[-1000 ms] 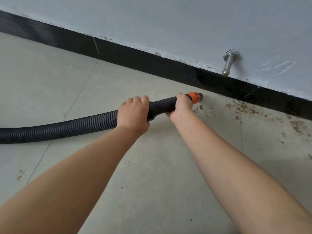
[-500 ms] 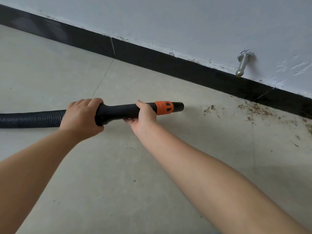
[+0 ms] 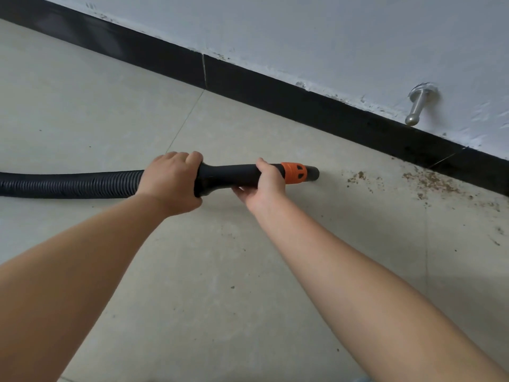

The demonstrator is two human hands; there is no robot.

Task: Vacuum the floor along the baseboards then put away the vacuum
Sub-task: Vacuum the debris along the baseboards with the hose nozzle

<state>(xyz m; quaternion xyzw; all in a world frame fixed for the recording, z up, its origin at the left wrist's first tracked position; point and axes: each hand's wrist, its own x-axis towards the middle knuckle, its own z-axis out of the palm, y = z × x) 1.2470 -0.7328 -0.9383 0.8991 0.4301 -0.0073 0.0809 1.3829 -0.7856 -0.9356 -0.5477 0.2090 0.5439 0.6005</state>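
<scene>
A black ribbed vacuum hose [image 3: 68,184] runs in from the left and ends in a smooth black handle tube [image 3: 228,175] with an orange collar [image 3: 294,172] and a short black nozzle tip [image 3: 312,173]. My left hand [image 3: 172,183] grips the hose where it joins the tube. My right hand [image 3: 265,186] holds the tube from below, just behind the orange collar. The nozzle points right, toward brown dirt crumbs [image 3: 429,181] scattered on the floor by the black baseboard [image 3: 275,89].
Beige floor tiles [image 3: 220,299] fill the foreground, with a few small specks. A metal door stopper [image 3: 417,107] sticks out of the white wall [image 3: 330,31] above the baseboard at the right. More dirt lies along the right edge.
The nozzle was drawn back left from the dirt by the baseboard and has now moved slightly right again. Both hands keep their hold.
</scene>
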